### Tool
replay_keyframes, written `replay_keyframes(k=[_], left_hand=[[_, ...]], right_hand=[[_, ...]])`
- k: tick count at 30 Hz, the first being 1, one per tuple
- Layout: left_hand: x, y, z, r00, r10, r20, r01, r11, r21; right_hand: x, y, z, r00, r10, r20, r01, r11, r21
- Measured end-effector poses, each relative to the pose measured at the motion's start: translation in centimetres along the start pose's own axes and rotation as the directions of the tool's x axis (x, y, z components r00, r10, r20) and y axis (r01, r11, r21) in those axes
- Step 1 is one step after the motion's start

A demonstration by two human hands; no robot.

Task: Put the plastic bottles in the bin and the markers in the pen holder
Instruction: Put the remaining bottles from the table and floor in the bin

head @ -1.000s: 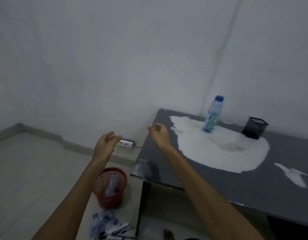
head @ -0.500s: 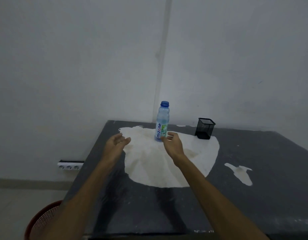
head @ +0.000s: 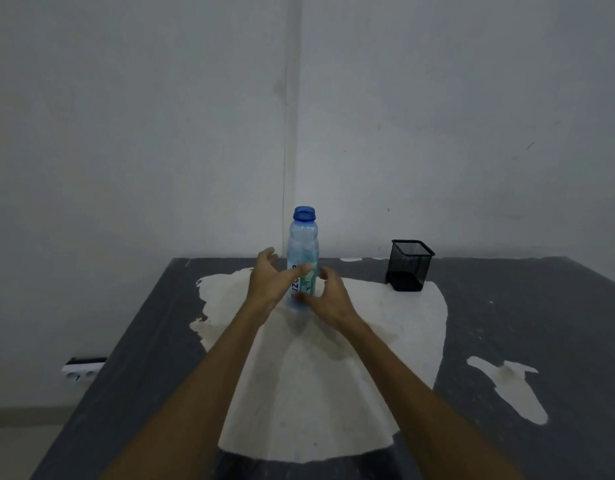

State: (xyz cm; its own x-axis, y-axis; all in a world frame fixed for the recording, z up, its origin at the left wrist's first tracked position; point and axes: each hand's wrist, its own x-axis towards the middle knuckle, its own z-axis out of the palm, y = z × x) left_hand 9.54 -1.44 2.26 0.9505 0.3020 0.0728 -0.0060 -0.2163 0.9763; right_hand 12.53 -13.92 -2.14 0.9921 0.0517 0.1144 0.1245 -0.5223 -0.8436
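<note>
Plastic bottle (head: 302,258) stands upright on table (head: 527,327), w/ black mesh pen holder (head: 409,265) near, to its right. Left hand (head: 269,279) & right hand (head: 330,296) flank its lower half, fingers curved but spread, thumbs across label; can't tell if either grips yet.

plastic bottle (head: 302,251) label, blue letters "zo" readable sideways, remainder hidden behind left hand (head: 268,279)
</note>
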Motion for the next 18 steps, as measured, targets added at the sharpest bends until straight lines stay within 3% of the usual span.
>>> replay_keyframes(k=[8,18], left_hand=[[2.3,0.0,1.5,1.000,-0.013,0.029,0.013,1.000,-0.005],[-2.7,-0.8,-5.8,0.999,0.033,0.000,-0.033,0.999,0.015]], right_hand=[[1.1,-0.5,1.7,0.999,-0.042,-0.015,0.044,0.964,0.260],[-5.4,-4.5,3.0,0.974,-0.146,0.174,0.104,0.967,0.231]])
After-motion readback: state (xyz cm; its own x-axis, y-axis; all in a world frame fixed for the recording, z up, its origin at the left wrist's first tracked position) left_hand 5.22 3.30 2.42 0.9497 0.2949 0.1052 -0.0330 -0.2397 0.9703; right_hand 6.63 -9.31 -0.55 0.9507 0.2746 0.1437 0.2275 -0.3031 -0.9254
